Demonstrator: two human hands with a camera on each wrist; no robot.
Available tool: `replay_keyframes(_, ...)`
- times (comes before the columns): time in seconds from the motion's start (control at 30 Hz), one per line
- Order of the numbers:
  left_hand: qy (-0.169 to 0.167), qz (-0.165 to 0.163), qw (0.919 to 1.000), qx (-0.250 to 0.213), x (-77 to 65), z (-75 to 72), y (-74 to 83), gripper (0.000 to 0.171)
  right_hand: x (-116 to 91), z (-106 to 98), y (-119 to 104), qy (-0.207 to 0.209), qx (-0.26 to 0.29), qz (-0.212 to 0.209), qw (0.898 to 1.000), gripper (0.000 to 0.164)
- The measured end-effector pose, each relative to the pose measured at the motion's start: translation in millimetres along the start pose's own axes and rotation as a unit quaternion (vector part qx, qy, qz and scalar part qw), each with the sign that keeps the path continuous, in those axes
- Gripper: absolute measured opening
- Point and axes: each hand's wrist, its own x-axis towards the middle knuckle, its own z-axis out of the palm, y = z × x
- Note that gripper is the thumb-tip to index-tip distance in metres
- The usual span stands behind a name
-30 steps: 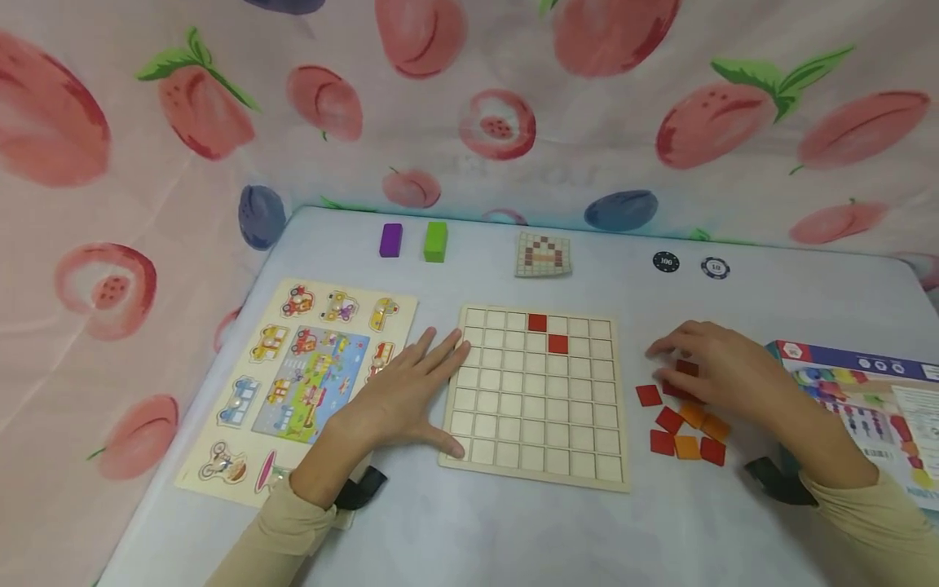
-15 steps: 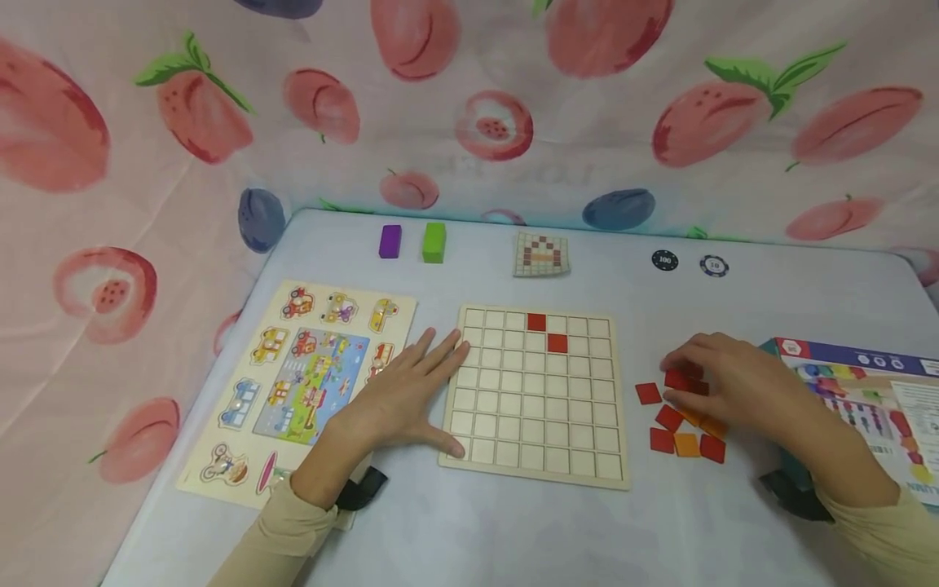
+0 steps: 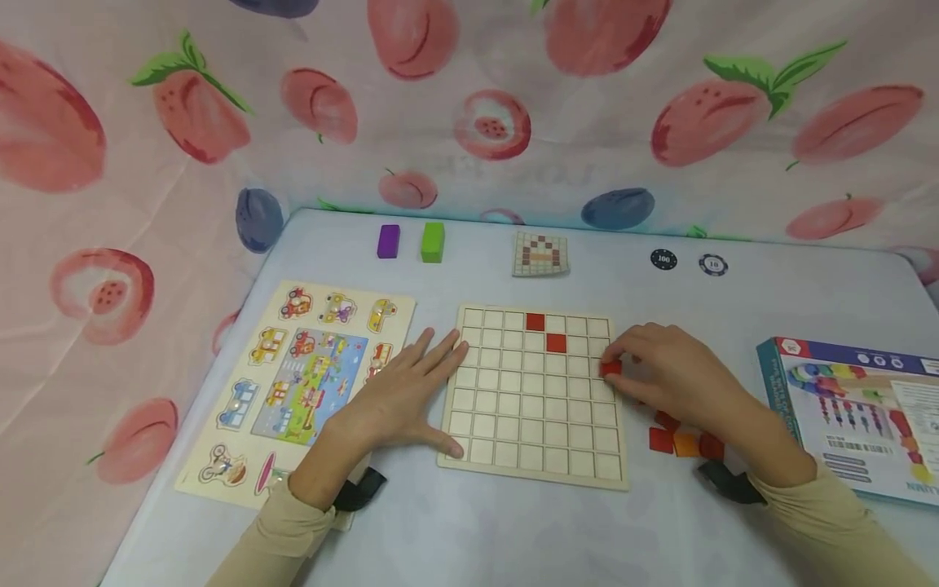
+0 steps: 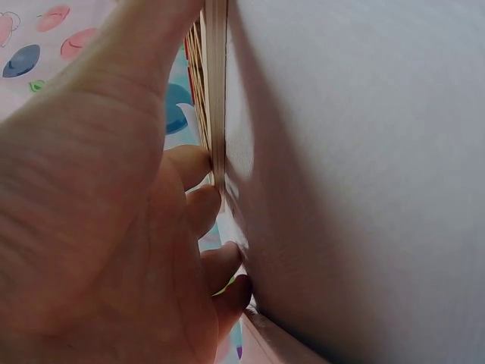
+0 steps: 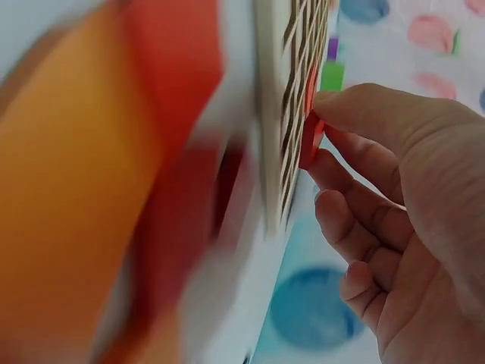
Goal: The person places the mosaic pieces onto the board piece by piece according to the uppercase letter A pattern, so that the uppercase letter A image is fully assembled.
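Observation:
A wooden grid board (image 3: 534, 481) lies mid-table, with two red square tiles, one of them a red tile (image 3: 556, 343), set in its upper cells. My left hand (image 3: 399, 399) has its fingers spread, fingertips and thumb at the board's left edge. Between thumb and fingers my right hand (image 3: 671, 375) pinches a red square tile (image 3: 611, 369) over the board's right edge; the right wrist view shows that pinched tile (image 5: 311, 140) too. Below the right hand lie loose red and orange tiles, among them an orange tile (image 3: 686, 444), partly hidden by the hand and wrist.
A vehicle puzzle board (image 3: 242, 342) lies at left, partly under my left arm. Along the back stand a purple block (image 3: 389, 241), a green block (image 3: 433, 242), a pattern card (image 3: 540, 254) and two chips, one a black chip (image 3: 663, 259). A box (image 3: 866, 416) sits at right.
My right hand has picked up a red tile from the loose pile and moved left with it to the board's right edge. The left hand has stayed in place.

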Motion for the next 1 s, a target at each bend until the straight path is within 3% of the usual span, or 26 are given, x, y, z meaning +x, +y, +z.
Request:
replay_keyframes(0.17,-0.002,0.004,1.0000,-0.005,2.8,0.9,1.3,0.139,19.3,10.6,-15.6,0.015,0.002,-0.053,0.998,0.013)
replay_keyframes(0.5,-0.001,-0.001,1.0000,-0.004,3.6,0.7,1.4,0.140,12.3,11.4,-16.2,0.008,-0.017,-0.054,0.998,0.019)
replay_keyframes(0.63,-0.002,0.002,1.0000,-0.005,3.6,2.7,1.9,0.139,-3.7,1.4,-0.4,-0.011,-0.022,0.003,1.000,0.025)
replay_keyframes(0.83,0.004,0.007,1.0000,-0.005,1.5,-1.1,2.5,0.139,-35.9,-13.8,40.5,0.007,-0.042,0.119,0.992,0.033)
replay_keyframes(1.0,0.008,0.005,0.9999,-0.005,-0.9,-1.7,0.3,0.139,-47.0,-16.3,61.8,-0.015,-0.053,0.156,0.986,0.041)
